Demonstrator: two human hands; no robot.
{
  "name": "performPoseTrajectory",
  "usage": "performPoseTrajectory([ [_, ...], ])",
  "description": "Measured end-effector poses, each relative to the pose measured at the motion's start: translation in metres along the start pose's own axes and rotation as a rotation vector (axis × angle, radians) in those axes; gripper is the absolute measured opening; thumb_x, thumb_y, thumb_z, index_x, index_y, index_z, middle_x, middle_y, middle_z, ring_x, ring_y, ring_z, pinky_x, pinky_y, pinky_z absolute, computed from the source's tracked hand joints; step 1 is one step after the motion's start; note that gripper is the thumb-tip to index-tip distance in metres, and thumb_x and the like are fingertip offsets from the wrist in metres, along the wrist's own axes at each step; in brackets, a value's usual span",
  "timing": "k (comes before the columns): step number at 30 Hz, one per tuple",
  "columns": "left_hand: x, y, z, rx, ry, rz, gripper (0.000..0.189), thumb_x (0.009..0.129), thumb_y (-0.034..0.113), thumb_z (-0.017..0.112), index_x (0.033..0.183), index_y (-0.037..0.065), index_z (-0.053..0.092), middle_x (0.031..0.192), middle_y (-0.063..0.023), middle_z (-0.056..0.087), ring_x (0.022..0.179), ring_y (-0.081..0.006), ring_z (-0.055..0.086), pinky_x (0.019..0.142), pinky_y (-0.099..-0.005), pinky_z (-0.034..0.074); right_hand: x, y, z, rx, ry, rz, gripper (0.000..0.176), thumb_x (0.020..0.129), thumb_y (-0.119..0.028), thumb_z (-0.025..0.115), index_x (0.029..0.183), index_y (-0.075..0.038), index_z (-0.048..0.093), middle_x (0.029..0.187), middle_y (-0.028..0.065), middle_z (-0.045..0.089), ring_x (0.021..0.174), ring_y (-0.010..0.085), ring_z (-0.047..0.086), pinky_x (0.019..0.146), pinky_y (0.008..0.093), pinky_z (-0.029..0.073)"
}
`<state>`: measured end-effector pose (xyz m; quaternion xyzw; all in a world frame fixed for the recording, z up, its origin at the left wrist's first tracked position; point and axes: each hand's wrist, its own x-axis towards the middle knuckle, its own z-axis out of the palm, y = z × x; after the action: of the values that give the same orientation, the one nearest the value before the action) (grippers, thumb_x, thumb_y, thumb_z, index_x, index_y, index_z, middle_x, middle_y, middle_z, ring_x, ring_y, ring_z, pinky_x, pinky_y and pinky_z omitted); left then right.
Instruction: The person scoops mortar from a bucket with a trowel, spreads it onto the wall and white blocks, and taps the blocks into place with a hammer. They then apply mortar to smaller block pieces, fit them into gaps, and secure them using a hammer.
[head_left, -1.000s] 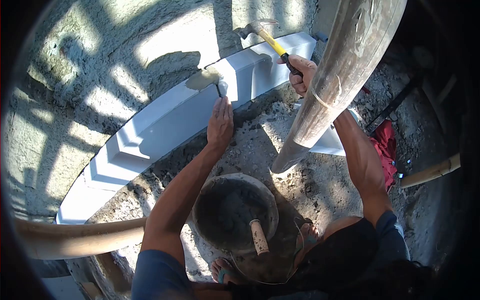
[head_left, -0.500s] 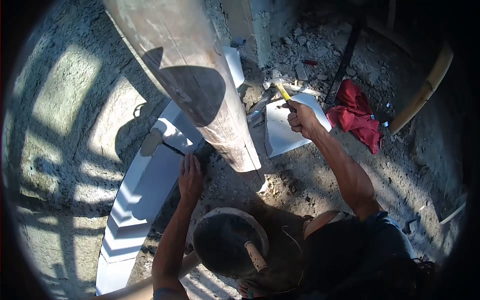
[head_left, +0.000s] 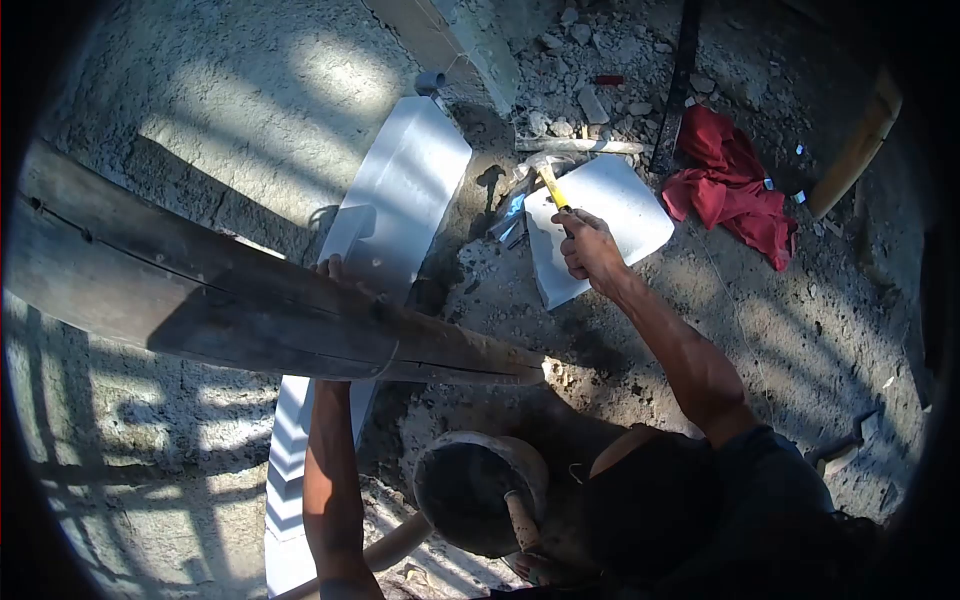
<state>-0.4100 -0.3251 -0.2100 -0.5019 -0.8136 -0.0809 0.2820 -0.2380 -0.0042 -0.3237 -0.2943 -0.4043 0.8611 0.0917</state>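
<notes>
My right hand (head_left: 592, 248) is wrapped round the grip of a hammer (head_left: 550, 184) with a yellow handle. The hammer is held above a loose white tile (head_left: 620, 215) on the ground. My left arm passes behind a thick wooden pole (head_left: 230, 300), which hides most of my left hand (head_left: 331, 266). Its fingertips show past the pole's upper edge, extended against a row of white tiles (head_left: 405, 190) along the rough wall. Whether they press on a tile edge I cannot make out.
A bucket (head_left: 432, 452) with a tool handle (head_left: 520, 520) sticking out stands close to my body. Red cloth (head_left: 730, 190) lies on the right, near a bamboo pole (head_left: 858, 155). Rubble (head_left: 590, 45) and a dark bar (head_left: 680, 80) are at the back.
My view has turned, so the wooden pole now crosses the left side and covers my left hand. The hammer stays in my right hand above the loose tile.
</notes>
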Motion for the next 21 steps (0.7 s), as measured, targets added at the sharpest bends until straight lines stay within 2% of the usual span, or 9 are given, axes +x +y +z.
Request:
performPoseTrajectory([
  [1,0.024,0.005,-0.005,0.359,-0.022,0.087,0.047,0.078,0.022,0.068,0.118,0.0,0.055,0.109,-0.016,0.063,0.102,-0.0345,0.058,0.093,-0.0486,0.044,0.002,0.001,0.0,0.01,-0.005,0.006,0.019,0.096,-0.024,0.051,0.109,-0.009,0.054,0.054,-0.0078,0.03,0.04,0.0041,0.022,0.036,0.0252,0.016],
  [4,0.053,-0.024,0.017,0.292,-0.196,0.02,0.036,0.077,0.018,0.071,0.108,0.005,0.058,0.092,-0.0161,0.059,0.092,-0.0368,0.055,0.084,-0.0486,0.043,0.004,0.001,-0.003,0.009,0.005,0.018,0.019,0.096,-0.024,0.051,0.109,-0.01,0.054,0.054,-0.0081,0.03,0.04,0.0041,0.023,0.037,0.0248,0.017],
  [5,0.058,-0.028,0.021,0.294,-0.203,0.025,0.036,0.077,0.018,0.071,0.108,0.005,0.058,0.092,-0.0161,0.059,0.092,-0.0368,0.055,0.084,-0.0486,0.043,0.004,0.0,-0.004,0.006,-0.003,0.02,0.019,0.096,-0.025,0.051,0.109,-0.01,0.054,0.054,-0.0082,0.031,0.04,0.0041,0.023,0.037,0.0245,0.017],
  [7,0.066,-0.031,0.025,0.344,-0.275,-0.054,0.033,0.08,0.02,0.064,0.107,0.001,0.061,0.098,-0.0166,0.066,0.095,-0.034,0.059,0.099,-0.0494,0.038,0.005,0.002,-0.009,0.01,-0.008,0.034,0.02,0.096,-0.025,0.051,0.109,-0.01,0.055,0.054,-0.0084,0.031,0.041,0.0041,0.023,0.038,0.0242,0.018],
  [8,0.071,-0.031,0.026,0.367,-0.304,-0.061,0.021,0.082,0.019,0.061,0.097,0.005,0.064,0.088,-0.0151,0.068,0.092,-0.0342,0.061,0.101,-0.0497,0.037,0.006,0.003,-0.013,-0.007,-0.003,0.023,0.019,0.096,-0.026,0.052,0.107,-0.011,0.055,0.054,-0.0085,0.031,0.041,0.004,0.023,0.037,0.0241,0.017],
  [12,0.08,-0.03,0.026,0.473,-0.481,-0.061,0.017,0.084,0.02,0.057,0.091,0.008,0.065,0.083,-0.0143,0.068,0.091,-0.0347,0.063,0.105,-0.0503,0.034,0.007,0.001,-0.024,0.002,0.011,0.017,0.016,0.096,-0.027,0.054,0.101,-0.012,0.054,0.054,-0.0089,0.031,0.041,0.0036,0.023,0.037,0.0238,0.017],
  [15,0.076,-0.038,0.024,0.574,-0.443,-0.103,0.022,0.086,0.024,0.056,0.099,0.008,0.065,0.087,-0.0143,0.069,0.094,-0.0348,0.064,0.108,-0.0513,0.031,0.007,0.002,-0.028,0.016,0.05,-0.038,0.014,0.096,-0.027,0.053,0.098,-0.013,0.052,0.054,-0.009,0.032,0.041,0.0032,0.024,0.037,0.0236,0.016],
  [17,0.075,-0.043,0.026,0.375,-0.369,-0.158,0.036,0.085,0.031,0.059,0.114,0.009,0.061,0.099,-0.0165,0.069,0.103,-0.0349,0.062,0.11,-0.0522,0.029,0.005,-0.001,-0.03,0.033,0.052,-0.059,0.014,0.097,-0.027,0.053,0.097,-0.013,0.052,0.054,-0.009,0.032,0.04,0.0031,0.025,0.037,0.0237,0.016],
  [21,0.074,-0.042,0.042,0.372,-0.449,-0.165,0.052,0.083,0.035,0.063,0.126,0.008,0.054,0.114,-0.0193,0.064,0.111,-0.0355,0.059,0.11,-0.0538,0.027,-0.005,-0.01,-0.036,0.007,0.051,-0.116,0.015,0.098,-0.027,0.053,0.098,-0.013,0.049,0.053,-0.0087,0.032,0.039,0.0031,0.025,0.036,0.0241,0.016],
])
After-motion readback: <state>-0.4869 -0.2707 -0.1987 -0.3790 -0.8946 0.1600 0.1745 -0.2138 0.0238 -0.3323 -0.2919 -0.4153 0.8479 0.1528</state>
